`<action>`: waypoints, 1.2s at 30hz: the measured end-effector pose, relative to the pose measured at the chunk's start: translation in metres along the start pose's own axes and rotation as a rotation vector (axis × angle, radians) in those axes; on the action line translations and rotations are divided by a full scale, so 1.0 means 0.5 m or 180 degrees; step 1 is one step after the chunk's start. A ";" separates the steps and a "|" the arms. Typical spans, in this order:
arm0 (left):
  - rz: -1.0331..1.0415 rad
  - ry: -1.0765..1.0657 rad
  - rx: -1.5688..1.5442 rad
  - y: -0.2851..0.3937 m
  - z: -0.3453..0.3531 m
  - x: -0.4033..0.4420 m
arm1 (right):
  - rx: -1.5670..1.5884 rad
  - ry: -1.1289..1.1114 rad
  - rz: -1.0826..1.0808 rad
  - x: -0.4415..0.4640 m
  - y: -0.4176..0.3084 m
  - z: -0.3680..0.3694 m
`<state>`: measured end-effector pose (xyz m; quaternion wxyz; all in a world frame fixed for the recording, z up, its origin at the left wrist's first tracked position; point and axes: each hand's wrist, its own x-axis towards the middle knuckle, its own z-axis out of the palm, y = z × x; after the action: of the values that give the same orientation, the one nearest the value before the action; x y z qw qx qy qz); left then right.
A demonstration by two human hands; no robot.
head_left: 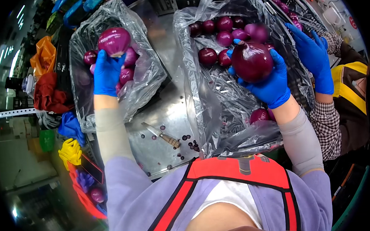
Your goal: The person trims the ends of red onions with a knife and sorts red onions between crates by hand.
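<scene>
My left hand (107, 77), in a blue glove, grips a shiny red onion (114, 40) from below, above the left plastic-lined crate (147, 94). Several other red onions lie in that crate around my fingers. Cupped in my right hand (271, 90), also blue-gloved, is a large dark red onion (252, 62) with its tip upward. It is over the right plastic-lined crate (225, 130), where several red onions (207, 56) sit mostly at the far end. A couple more onions (259, 115) rest at that crate's near right side.
Between the crates, a knife (169, 140) with a wooden handle lies on the metal table (168, 112) amid small dark scraps. A co-worker's blue-gloved hand (316, 62) is at the right crate's right edge. Gloves (71, 153) and cloths hang at left.
</scene>
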<state>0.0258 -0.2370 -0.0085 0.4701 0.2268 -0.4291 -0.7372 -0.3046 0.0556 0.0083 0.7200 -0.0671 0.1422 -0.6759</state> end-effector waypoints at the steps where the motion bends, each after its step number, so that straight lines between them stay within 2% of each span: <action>1: -0.0262 -0.0118 -0.0871 -0.008 0.026 -0.015 | 0.0016 0.0077 -0.0034 0.000 0.003 0.005; 3: -0.0529 -0.0788 -0.1409 -0.027 0.078 -0.039 | 0.0131 0.0252 -0.0105 -0.002 0.010 0.018; 4: -0.0878 -0.1234 -0.1899 -0.034 0.099 -0.045 | 0.0250 0.0421 -0.0175 -0.003 0.012 0.022; 5: -0.0888 -0.1245 -0.1900 -0.041 0.120 -0.053 | 0.0252 0.0423 -0.0189 -0.004 0.012 0.022; 7: -0.1443 -0.1233 -0.2488 -0.055 0.156 -0.064 | 0.0190 0.0318 -0.0194 -0.005 0.010 0.020; 8: -0.1488 -0.1275 -0.2535 -0.062 0.166 -0.065 | 0.0194 0.0321 -0.0206 -0.006 0.009 0.020; 13: -0.1602 -0.1345 -0.2665 -0.080 0.202 -0.067 | 0.0038 0.0239 -0.0240 -0.007 0.008 0.023; 24: -0.2030 -0.2025 -0.3200 -0.106 0.205 -0.060 | -0.0334 0.0064 -0.0246 -0.001 0.018 0.029; 28: -0.1878 -0.1772 -0.3352 -0.119 0.227 -0.065 | -0.0519 0.0143 -0.0315 0.001 0.022 0.027; 30: -0.2041 -0.2203 -0.3667 -0.141 0.219 -0.053 | -0.0538 0.0128 -0.0300 0.001 0.023 0.023; 34: -0.1911 -0.1860 -0.3781 -0.135 0.239 -0.057 | -0.0574 0.0122 -0.0266 0.000 0.024 0.022; 36: -0.2082 -0.1791 -0.3542 -0.124 0.240 -0.052 | -0.0548 0.0119 -0.0263 0.000 0.026 0.023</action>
<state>-0.0819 -0.1520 0.0008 0.1417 -0.1291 -0.0033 -0.9815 -0.2890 0.0555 0.0156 0.6803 -0.1220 0.2103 -0.6915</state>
